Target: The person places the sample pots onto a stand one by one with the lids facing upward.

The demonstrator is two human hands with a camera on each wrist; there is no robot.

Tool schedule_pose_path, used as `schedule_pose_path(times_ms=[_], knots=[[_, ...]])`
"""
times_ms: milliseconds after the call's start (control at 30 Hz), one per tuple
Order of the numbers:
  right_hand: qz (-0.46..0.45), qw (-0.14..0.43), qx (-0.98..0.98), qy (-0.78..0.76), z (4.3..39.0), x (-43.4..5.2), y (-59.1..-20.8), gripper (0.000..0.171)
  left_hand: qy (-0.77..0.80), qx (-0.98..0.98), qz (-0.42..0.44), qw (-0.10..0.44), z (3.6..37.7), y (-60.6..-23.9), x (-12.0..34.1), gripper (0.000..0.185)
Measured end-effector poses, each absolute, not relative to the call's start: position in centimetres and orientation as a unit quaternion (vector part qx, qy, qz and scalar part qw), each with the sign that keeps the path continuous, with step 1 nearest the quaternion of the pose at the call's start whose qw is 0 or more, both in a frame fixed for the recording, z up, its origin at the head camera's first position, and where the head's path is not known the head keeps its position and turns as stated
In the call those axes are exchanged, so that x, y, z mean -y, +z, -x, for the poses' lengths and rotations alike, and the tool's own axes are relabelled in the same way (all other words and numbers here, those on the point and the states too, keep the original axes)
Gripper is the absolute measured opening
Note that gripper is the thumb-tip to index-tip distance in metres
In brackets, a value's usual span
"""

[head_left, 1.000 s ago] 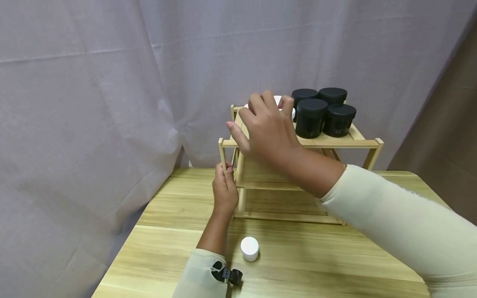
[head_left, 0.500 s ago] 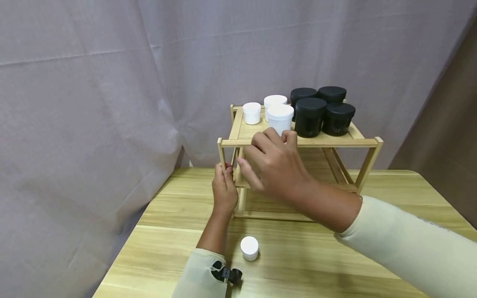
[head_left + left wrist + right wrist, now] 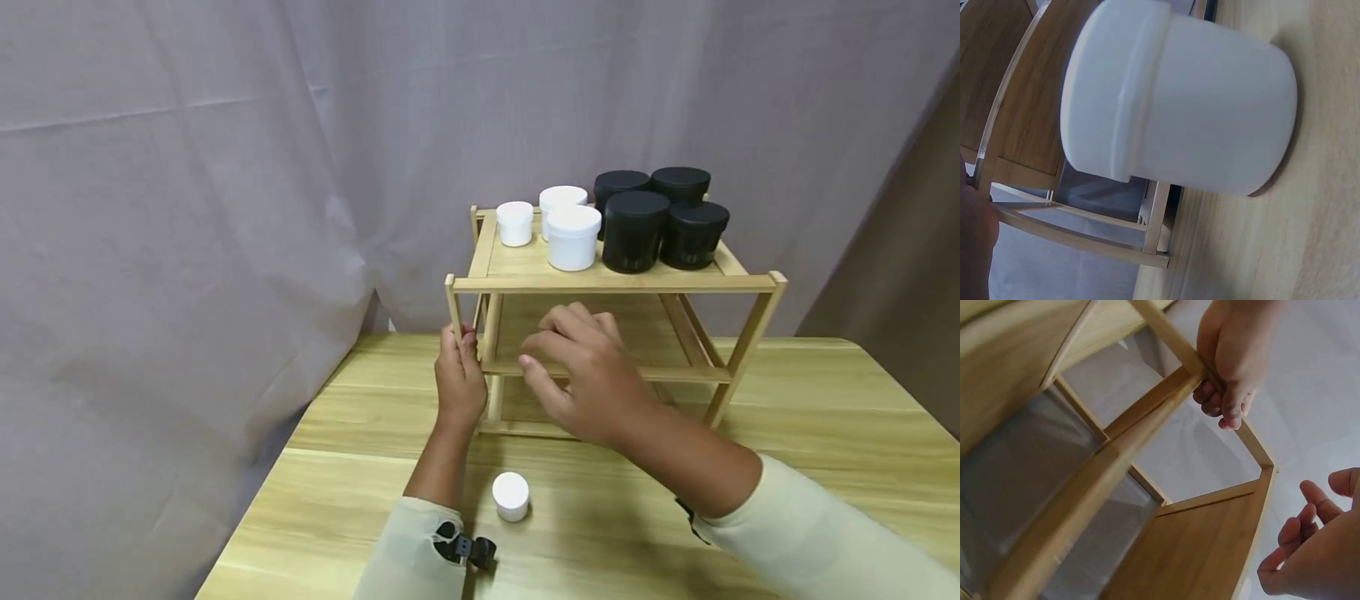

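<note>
The left hand grips the wooden rack's front-left post; the small white jar stands upright on the table in front of the rack, just right of that wrist; the right hand, empty with fingers loosely apart, hovers farther off before the rack's middle shelf.

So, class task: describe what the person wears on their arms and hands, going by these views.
Both arms wear close-fitting, pale cream long sleeves that end at the wrist. The left hand and right hand are bare: no gloves, and no rings show. A small black clip-like device sits on the left sleeve near the wrist, and a dark band edges the right cuff.
</note>
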State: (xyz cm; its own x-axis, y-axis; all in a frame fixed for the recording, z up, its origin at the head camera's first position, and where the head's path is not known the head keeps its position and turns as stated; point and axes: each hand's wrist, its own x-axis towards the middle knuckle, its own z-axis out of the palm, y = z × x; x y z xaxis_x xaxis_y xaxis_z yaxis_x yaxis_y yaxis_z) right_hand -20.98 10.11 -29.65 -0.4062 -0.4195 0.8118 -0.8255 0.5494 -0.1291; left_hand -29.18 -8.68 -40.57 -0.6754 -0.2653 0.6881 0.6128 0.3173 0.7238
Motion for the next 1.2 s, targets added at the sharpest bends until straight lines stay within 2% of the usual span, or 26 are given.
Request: schedule_pose_path(times_ms=[300,600,1067,1200], knots=[[-0.382,0.300,0.804,0.343,20.8,-11.7,-32.2,0.008,-0.565,0.717,0.132,0.386,29.7,-39.8,8.4,0.023],[-0.410,0.173,0.790,0.423,20.3,-12.7,-35.2,0.016,-0.561,0.721,0.133,0.385,29.8,-39.6,8.1,0.021],[-0.352,0.006,0.813,0.463,20.5,-12.6,-39.5,0.015,-0.571,0.722,0.114,0.373,29.2,-40.1,8.3,0.021],[-0.352,-0.041,0.815,0.459,20.8,-12.3,-40.5,0.025,-0.568,0.723,0.111,0.377,29.0,-40.3,8.6,0.022]])
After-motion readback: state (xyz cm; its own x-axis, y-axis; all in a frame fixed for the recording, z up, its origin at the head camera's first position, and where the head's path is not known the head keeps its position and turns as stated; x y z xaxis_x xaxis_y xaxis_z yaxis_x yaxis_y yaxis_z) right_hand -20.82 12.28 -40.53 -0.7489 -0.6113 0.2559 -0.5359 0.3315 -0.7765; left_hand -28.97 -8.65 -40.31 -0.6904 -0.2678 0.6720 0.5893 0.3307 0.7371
